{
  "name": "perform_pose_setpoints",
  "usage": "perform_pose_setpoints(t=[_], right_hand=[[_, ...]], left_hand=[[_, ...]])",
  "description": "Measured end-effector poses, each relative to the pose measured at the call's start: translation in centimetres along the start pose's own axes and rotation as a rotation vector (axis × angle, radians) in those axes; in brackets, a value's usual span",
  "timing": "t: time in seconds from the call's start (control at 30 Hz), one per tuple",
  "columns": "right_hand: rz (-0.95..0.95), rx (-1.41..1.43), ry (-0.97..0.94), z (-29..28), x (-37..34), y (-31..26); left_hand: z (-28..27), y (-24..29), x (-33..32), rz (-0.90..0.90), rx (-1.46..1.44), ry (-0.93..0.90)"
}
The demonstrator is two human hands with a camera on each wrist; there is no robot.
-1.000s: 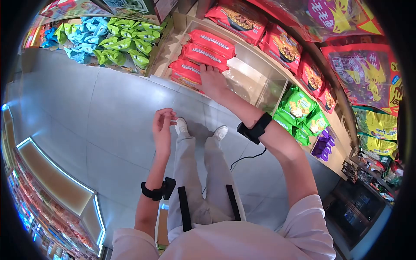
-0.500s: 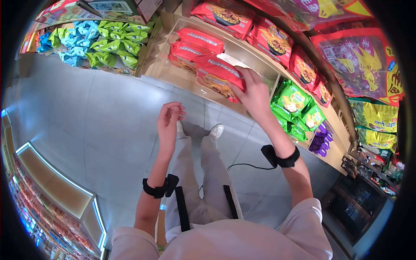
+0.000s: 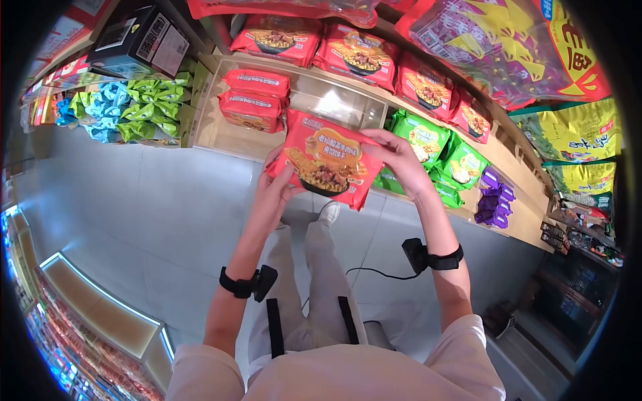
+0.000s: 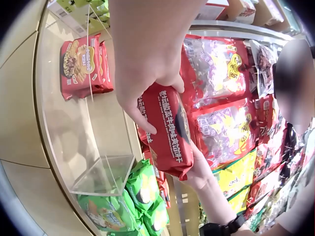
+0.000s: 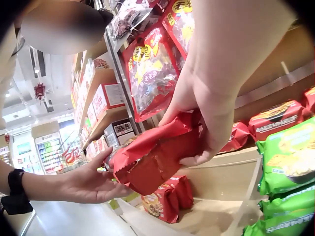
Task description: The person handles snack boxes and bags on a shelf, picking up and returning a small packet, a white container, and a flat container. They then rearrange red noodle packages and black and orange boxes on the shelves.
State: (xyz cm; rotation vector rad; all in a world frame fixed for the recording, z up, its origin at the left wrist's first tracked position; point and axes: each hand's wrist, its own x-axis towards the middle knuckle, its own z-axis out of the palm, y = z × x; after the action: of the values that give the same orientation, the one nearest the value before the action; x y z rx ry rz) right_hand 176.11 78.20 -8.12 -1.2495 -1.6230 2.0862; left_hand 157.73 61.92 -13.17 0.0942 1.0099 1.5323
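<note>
Between both hands, in front of the shelf, is a red biscuit packet (image 3: 328, 160) with a noodle-bowl picture on its front, facing up in the head view. My left hand (image 3: 271, 197) grips its left end, thumb on the front. At the other end, my right hand (image 3: 400, 162) holds the upper right corner. The right wrist view shows the packet's crimped end and plain red back (image 5: 157, 162), with the right hand's fingers (image 5: 197, 160) curled around it. Two similar red packets (image 3: 253, 100) stand in the clear-walled shelf bin (image 3: 221, 137) behind.
Green packets (image 3: 461, 167) and purple packets (image 3: 495, 200) fill bins on the right. More red packets (image 3: 358, 57) line the ledge behind, below large hanging snack bags (image 3: 495, 47). Green and blue bags (image 3: 107, 110) lie at left, near a black box (image 3: 144, 43). Grey floor (image 3: 180, 194) lies below.
The right hand took one red packet out of the bin and brought it toward the body. The left hand rose from its free position and now grips the packet too. The view shifted.
</note>
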Motion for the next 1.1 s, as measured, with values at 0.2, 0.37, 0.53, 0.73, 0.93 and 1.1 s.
perform_pose_setpoints(t=[0.2,0.37,0.53,0.73,0.93,1.1], right_hand=[[-0.155,0.228,0.118,2.9,2.1,-0.4],[-0.277,0.226,0.105,5.8,8.0,-1.6],[-0.299,0.208,0.17,7.0,13.0,-3.6],[-0.408,0.175,0.244,8.0,16.6,-4.0],[-0.352,0.088,0.339,9.1,18.4,-3.9],[-0.452,-0.05,0.655,11.5,15.9,-2.0]], left_hand=[[2.3,3.7,4.4,0.117,-0.046,0.085],[2.8,8.6,9.5,0.239,0.032,0.117],[2.0,12.8,13.8,0.305,0.081,-0.041],[1.1,14.3,15.2,0.194,-0.013,0.053],[0.0,13.5,16.2,0.293,-0.072,0.124],[-1.2,11.7,13.0,0.476,0.261,0.207]])
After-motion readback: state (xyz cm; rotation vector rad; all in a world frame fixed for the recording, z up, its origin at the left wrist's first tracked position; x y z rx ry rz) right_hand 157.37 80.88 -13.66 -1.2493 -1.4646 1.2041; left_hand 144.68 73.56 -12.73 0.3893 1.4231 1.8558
